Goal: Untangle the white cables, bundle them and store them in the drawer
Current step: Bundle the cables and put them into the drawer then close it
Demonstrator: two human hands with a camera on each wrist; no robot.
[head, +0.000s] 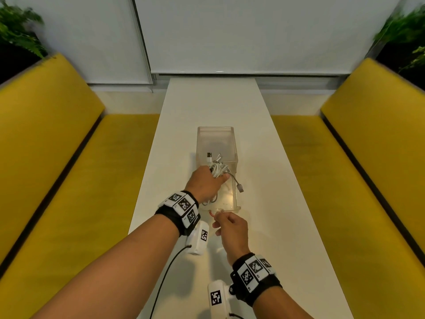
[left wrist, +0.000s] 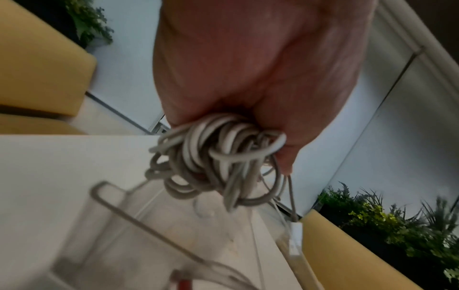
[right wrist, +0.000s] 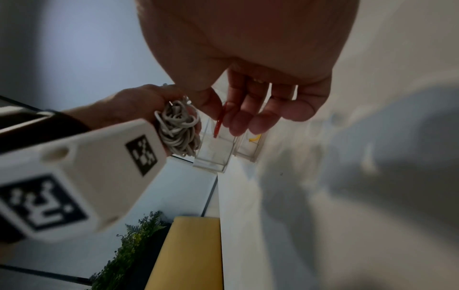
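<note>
The bundle of white cables (head: 217,169) is coiled in my left hand (head: 207,184), which grips it just above the pulled-out clear drawer (head: 234,199). Several plugs stick out of the bundle, and a grey plug end (head: 240,187) hangs over the drawer's right wall. In the left wrist view the cable coils (left wrist: 213,157) hang below my left hand (left wrist: 248,78) over the drawer rim (left wrist: 139,219). My right hand (head: 219,223) pinches the red pull tab (head: 211,214) at the drawer's front. In the right wrist view the red tab (right wrist: 219,120) sits between thumb and forefinger.
The clear drawer housing (head: 216,137) stands mid-table on the long white table (head: 207,107). A second clear compartment with a yellow tab (right wrist: 255,138) shows in the right wrist view. Yellow benches (head: 69,180) flank the table on both sides, with plants (head: 18,31) in the far corners.
</note>
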